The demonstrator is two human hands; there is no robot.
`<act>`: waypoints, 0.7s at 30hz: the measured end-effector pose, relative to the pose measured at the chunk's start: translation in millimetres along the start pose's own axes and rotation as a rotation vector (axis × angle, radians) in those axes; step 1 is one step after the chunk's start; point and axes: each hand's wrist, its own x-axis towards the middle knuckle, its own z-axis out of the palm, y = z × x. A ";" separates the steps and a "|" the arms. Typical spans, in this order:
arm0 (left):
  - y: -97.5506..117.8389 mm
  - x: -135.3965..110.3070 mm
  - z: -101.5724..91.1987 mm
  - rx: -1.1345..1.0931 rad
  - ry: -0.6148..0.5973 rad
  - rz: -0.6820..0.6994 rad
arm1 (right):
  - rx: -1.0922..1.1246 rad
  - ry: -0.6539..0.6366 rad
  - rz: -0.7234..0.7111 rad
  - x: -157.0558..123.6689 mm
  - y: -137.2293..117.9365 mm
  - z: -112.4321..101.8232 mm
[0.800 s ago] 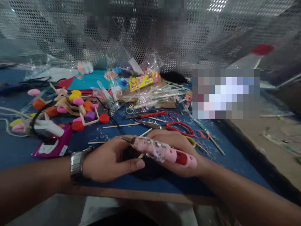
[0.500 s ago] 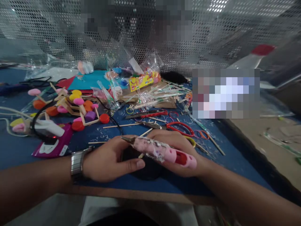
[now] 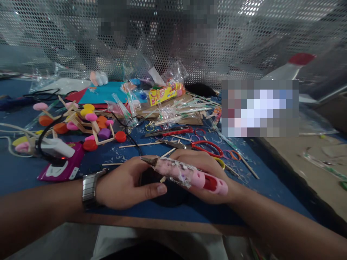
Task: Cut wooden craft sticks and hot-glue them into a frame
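My right hand (image 3: pixel 200 164) is wrapped round a pink glue gun (image 3: pixel 180 172), its body crusted with whitish flakes and a red part showing in the rear slot. Its dark metal nozzle points left, over the gap between the fingers and thumb of my left hand (image 3: pixel 127 184). That hand rests on its side with the thumb stretched out, and nothing shows in its grip; its farther fingers are partly hidden. A thin wooden stick (image 3: pixel 168 152) passes behind the glue gun, with a short wooden end near my left thumb. Below lies a black round thing (image 3: pixel 170 196) on the blue table.
Red-handled scissors (image 3: pixel 208 147) and a red cutter knife (image 3: pixel 176 131) lie beyond my hands. At left stand a wooden stick model with coloured discs (image 3: pixel 86 122) and a purple power strip (image 3: pixel 62 169). Loose sticks, plastic wrappers and a yellow box (image 3: pixel 164 94) fill the back.
The glue gun has shifted very slightly to the right and tilted a little in my right hand. My left hand has stayed in place.
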 end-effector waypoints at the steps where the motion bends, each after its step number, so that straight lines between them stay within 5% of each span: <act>1: 0.2 0.2 0.1 -0.004 0.000 0.002 | 0.000 0.003 -0.003 -0.2 0.2 0.1; 21: 0.7 -1.9 -1.1 0.054 0.002 -0.013 | 0.016 -0.009 -0.016 -1.8 1.4 -0.2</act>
